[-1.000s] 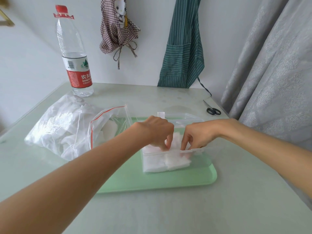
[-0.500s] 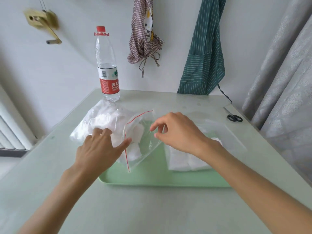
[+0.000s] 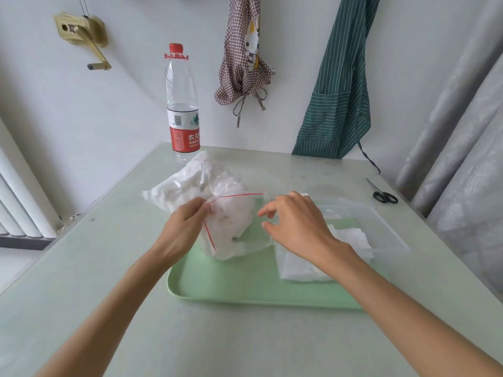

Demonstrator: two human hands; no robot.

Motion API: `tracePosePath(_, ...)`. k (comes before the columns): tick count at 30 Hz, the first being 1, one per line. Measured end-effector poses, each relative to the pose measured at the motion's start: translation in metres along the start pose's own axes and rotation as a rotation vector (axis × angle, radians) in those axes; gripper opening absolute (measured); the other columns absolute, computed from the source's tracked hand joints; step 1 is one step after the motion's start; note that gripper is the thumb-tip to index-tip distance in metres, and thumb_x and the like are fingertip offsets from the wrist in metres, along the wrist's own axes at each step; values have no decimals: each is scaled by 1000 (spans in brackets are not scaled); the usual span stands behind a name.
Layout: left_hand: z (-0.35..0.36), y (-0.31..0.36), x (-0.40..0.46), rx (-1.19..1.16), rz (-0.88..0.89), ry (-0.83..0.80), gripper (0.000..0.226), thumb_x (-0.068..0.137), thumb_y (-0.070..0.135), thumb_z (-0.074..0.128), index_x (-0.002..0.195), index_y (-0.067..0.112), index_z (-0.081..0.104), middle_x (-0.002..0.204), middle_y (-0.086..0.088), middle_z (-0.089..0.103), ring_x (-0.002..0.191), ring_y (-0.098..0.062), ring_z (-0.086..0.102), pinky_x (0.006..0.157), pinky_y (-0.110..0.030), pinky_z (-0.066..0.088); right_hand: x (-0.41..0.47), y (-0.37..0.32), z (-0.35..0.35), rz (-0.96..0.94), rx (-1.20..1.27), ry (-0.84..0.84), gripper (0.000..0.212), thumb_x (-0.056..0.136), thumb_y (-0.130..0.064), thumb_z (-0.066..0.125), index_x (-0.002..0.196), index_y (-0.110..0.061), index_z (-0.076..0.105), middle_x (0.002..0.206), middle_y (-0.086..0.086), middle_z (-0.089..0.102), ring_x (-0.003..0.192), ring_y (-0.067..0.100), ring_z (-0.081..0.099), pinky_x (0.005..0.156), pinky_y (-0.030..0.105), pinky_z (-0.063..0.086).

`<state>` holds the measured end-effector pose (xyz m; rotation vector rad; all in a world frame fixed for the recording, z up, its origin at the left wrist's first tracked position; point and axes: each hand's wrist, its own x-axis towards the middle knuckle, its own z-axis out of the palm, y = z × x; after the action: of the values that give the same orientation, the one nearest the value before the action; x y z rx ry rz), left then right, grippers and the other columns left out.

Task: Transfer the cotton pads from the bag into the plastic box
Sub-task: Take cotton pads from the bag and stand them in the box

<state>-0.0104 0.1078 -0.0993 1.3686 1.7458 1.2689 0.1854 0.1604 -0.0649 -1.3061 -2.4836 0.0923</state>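
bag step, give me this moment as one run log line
phase: reaching into bag | left hand: pinches bag mouth open | right hand: open, at bag mouth | plastic box: holds some cotton pads, on tray

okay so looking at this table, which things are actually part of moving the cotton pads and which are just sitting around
Part of the job:
- zip bag of cotton pads, left hand pinching its red-lined mouth
- right hand, open at the bag's other edge
- clear plastic box, pads already inside
- green tray under the box

Just lying about:
- water bottle
- scissors
- two aprons on the wall
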Motion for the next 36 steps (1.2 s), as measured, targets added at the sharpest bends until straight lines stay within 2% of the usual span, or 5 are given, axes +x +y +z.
tracePosePath(6, -4, 13, 5, 721, 153, 313, 43, 84, 35, 54, 127, 26, 51, 134, 2, 46, 124, -23, 39, 81, -35, 36, 11, -12, 12, -11, -57, 31, 27, 92, -26, 52, 114, -32, 67, 107, -7, 68, 106, 19, 46, 85, 28, 25)
tracePosePath(10, -9, 20, 22, 807, 264, 93, 71, 76, 65, 39, 134, 25, 43, 154, -1, 23, 140, -22, 21, 106, -39, 29, 24, -26, 15, -24, -106, 31, 29, 91, -24, 51, 114, -33, 67, 104, -6, 68, 105, 21, 47, 86, 30, 27)
tracePosePath(20, -10, 19, 52, 794, 161, 87, 32, 100, 32, 25, 99, 11, 50, 73, -6, 53, 79, -37, 51, 67, -38, 36, 29, -14, 15, 5, -63, 42, 48, 81, -29, 64, 127, -26, 48, 119, -5, 63, 111, 22, 50, 90, 31, 29)
tracePosePath(27, -5, 13, 39, 801, 187, 103, 27, 100, 31, 26, 89, 14, 43, 89, -12, 61, 85, -38, 54, 66, -37, 34, 30, -10, 16, -132, -160, -84, 75, 72, -35, 72, 138, -29, 37, 137, -6, 37, 123, 19, 33, 95, 31, 26)
tracePosePath(36, 10, 22, 28, 752, 189, 205, 23, 95, 40, 44, 108, 28, 58, 103, -2, 68, 96, -33, 59, 65, -32, 34, 20, -15, 16, -150, -154, 113, 30, 84, -38, 62, 110, -22, 62, 108, -4, 61, 101, 20, 51, 85, 29, 34)
